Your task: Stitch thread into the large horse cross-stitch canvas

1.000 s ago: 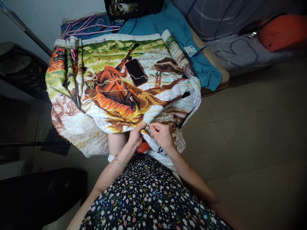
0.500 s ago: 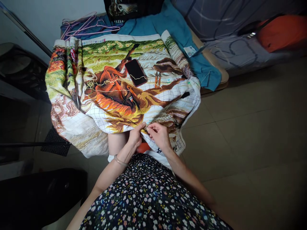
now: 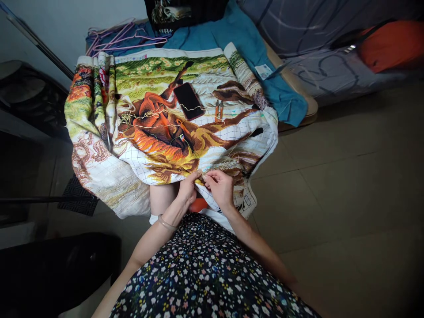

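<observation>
A large cross-stitch cloth (image 3: 212, 145) with a horse design lies over my lap and the surface ahead, its sides rolled. My left hand (image 3: 187, 189) grips its near edge, thumb on top and fingers underneath. Right beside it, my right hand (image 3: 220, 187) is closed in a pinch at the cloth; what sits between the fingertips is too small to make out. On the fabric rest a dark phone (image 3: 189, 101), orange-handled thread snips (image 3: 219, 111) and a tangle of pale yellow thread (image 3: 145, 114). A strand of that thread crosses the phone.
Pink and purple hangers (image 3: 124, 37) lie at the back left beside a black printed bag (image 3: 185, 15). A teal cloth (image 3: 285, 99) covers the low surface beneath. An orange bag (image 3: 392, 46) sits at the far right, above the tiled floor (image 3: 338, 176).
Both hands stay almost in place at the cloth's edge, still close together. The view has shifted very slightly; the phone, snips and thread lie as before.
</observation>
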### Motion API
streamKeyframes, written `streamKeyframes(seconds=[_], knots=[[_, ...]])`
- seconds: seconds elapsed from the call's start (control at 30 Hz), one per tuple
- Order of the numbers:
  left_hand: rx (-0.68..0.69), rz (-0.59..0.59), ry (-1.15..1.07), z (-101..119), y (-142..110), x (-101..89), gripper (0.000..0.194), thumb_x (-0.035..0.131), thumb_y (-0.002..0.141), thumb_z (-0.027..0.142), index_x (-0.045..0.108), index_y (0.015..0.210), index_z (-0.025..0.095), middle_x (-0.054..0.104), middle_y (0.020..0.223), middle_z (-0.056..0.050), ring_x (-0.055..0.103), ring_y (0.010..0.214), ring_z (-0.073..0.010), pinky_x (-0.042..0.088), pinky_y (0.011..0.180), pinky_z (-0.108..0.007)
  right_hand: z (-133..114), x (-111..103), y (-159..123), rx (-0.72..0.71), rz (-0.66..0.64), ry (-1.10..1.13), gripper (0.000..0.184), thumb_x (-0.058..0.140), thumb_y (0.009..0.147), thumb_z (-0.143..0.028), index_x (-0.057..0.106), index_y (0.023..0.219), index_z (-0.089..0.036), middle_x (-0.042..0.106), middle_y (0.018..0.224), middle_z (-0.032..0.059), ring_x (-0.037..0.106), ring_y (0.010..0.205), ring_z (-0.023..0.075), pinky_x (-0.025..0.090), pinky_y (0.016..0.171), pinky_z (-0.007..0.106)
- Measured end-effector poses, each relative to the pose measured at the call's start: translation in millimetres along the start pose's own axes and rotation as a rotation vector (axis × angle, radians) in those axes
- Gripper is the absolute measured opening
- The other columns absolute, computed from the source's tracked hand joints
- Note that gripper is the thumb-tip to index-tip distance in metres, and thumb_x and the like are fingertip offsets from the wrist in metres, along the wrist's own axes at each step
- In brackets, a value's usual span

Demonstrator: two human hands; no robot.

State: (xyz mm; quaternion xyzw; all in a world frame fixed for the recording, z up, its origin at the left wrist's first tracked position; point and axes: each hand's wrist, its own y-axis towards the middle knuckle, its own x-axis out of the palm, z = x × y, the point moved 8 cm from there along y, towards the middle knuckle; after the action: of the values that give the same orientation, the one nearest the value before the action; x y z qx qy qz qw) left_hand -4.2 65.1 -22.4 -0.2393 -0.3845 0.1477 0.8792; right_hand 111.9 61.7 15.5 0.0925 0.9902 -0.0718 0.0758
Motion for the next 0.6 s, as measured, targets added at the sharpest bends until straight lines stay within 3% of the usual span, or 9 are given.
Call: streamKeyframes(seconds=[0.17,0.33,0.43,0.5,0.6], knots=[[0.001,-0.073,-0.049,4.0,-7.4,6.2,0.03,0.081,0.054,0.016,0.07,0.082,0.015,0.071,0.08,-0.001,0.061,0.073,-0.0119,0.047,0.085,-0.029,-24.3,-0.5,4.1,-0.109,-0.043,-0.136,0.019,0.055,0.082,-0.029,0.059,0.098,-0.019,0.066,0.07,0.0015,0.063,0.058,0.0162,0.049,0.06,0.028],[-0.028,-0.092,-0.041,1.5,-6.5,4.5,0.03,0.083,0.053,0.018,0.07,0.079,0.015,0.073,0.079,-0.002,0.065,0.076,-0.0148,0.048,0.088,-0.032,-41.0,4.8,8.9,-0.206,-0.143,-0.397,0.011,0.046,0.087,-0.025,0.056,0.083,-0.02,0.065,0.065,0.0024,0.062,0.059,0.0167,0.046,0.061,0.028],[-0.036,-0.096,-0.017,0.7,-5.7,3.8,0.034,0.084,0.052,0.021,0.071,0.083,0.015,0.074,0.084,-0.004,0.067,0.087,-0.0194,0.046,0.095,-0.035,-46.8,4.5,14.4,-0.197,-0.183,-0.342,0.01,0.048,0.086,-0.027,0.051,0.079,-0.021,0.064,0.063,0.0012,0.059,0.051,0.0145,0.044,0.054,0.027],[-0.018,-0.076,-0.014,2.5,-6.0,2.4,0.039,0.084,0.052,0.021,0.071,0.088,0.015,0.075,0.091,-0.005,0.067,0.097,-0.0217,0.044,0.1,-0.037,-60.5,-18.2,19.9,-0.208,-0.096,-0.139,0.012,0.05,0.087,-0.033,0.049,0.082,-0.022,0.067,0.069,0.0021,0.057,0.046,0.0127,0.042,0.048,0.026],[-0.003,-0.049,-0.018,5.0,-7.7,1.5,0.044,0.085,0.051,0.021,0.071,0.092,0.016,0.075,0.098,-0.006,0.066,0.103,-0.0235,0.043,0.103,-0.039,-91.8,-97.9,23.8,-0.265,0.118,0.265,0.018,0.055,0.085,-0.042,0.05,0.088,-0.025,0.07,0.079,0.0049,0.057,0.044,0.0127,0.038,0.039,0.025]])
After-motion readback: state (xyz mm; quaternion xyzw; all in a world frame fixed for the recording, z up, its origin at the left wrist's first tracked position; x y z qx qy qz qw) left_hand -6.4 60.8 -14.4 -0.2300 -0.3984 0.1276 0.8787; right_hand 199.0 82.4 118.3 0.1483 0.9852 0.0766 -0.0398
